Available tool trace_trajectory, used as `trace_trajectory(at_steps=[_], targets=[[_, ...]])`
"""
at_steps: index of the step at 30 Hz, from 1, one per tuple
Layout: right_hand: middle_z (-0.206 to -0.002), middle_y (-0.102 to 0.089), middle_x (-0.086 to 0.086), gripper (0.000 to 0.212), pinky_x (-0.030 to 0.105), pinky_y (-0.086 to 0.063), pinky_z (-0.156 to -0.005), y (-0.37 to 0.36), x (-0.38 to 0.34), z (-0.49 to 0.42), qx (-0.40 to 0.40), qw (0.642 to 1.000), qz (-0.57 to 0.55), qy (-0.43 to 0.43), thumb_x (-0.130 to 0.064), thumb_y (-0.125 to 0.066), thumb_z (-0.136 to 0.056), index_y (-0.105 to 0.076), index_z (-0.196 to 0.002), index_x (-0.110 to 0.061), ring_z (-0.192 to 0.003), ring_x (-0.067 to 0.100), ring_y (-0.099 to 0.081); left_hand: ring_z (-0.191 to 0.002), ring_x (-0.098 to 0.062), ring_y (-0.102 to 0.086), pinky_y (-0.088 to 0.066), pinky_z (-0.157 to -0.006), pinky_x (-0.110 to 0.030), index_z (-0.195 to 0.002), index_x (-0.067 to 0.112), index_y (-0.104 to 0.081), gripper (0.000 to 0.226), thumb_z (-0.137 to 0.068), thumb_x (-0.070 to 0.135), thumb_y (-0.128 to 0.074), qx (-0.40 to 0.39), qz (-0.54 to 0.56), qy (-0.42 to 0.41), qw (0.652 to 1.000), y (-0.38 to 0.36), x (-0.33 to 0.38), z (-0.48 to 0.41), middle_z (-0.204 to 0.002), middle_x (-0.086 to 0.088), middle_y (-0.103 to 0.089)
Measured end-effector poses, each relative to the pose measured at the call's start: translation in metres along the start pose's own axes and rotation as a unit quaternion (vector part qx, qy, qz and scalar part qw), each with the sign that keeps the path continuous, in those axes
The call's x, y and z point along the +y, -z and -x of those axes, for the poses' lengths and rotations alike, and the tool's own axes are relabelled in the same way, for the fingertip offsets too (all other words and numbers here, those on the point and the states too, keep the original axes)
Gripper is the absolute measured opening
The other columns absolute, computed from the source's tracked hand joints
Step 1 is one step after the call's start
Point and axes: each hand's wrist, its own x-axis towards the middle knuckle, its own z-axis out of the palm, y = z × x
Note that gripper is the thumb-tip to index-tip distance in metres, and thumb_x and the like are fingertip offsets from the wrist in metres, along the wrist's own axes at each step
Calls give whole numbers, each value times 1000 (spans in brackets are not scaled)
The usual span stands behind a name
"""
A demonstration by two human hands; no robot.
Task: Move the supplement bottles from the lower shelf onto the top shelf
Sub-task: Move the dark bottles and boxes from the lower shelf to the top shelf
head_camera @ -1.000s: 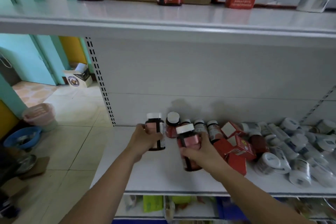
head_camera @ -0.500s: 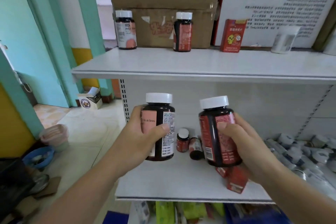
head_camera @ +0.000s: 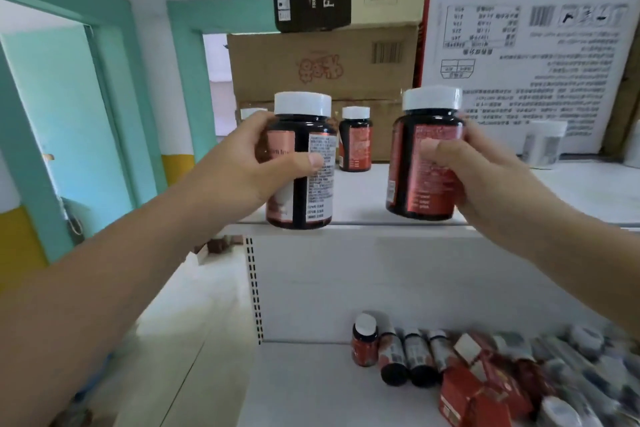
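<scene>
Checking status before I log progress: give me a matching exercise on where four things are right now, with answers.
1 left hand; 2 right hand; 3 red boxes; 4 white tub.
A on the top shelf; B on the lower shelf; C holds the white-panel bottle; D holds the red-label bottle.
Pairs: 1-C; 2-D; 3-B; 4-A.

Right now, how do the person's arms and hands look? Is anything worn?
Both forearms are bare to the frame edge: no sleeves, no gloves, no watch or band at either wrist. The left hand and right hand show short, plain thumbnails. Other fingers are partly hidden behind the left bottle and right bottle, so rings cannot be excluded.
</scene>
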Motion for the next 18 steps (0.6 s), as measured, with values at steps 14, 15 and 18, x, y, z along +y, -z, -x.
trace_trajectory(at_steps=[14,15,18], targets=[[-116,-62,-6,63,44,-49,-99,56,63,-152,-56,974,193,-101,-19,-75,-80,-42,-133,-27,-112,18,-59,-105,-11,-59,-49,-89,-29,-122,45,-36,70,-72,29,-81,-102,-290,-25,951,6,-44,-132,-118,11,-56],[-115,-61,-7,65,44,-48,-99,55,65,-156,-53,974,199,-97,-18,-74,-81,-39,-135,-27,-111,18,-59,-111,-12,-54,-46,-93,-29,-123,44,-39,68,-72,31,-82,-96,-316,-35,943,6,-47,-140,-124,11,-52],[-106,-58,-11,63,41,-48,-99,53,71,-167,-47,973,211,-76,-16,-70,-85,-36,-137,-26,-107,16,-59,-129,-17,-33,-31,-107,-40,-132,40,-46,71,-70,44,-82,-64,-447,-80,888,7,-51,-163,-137,10,-40]])
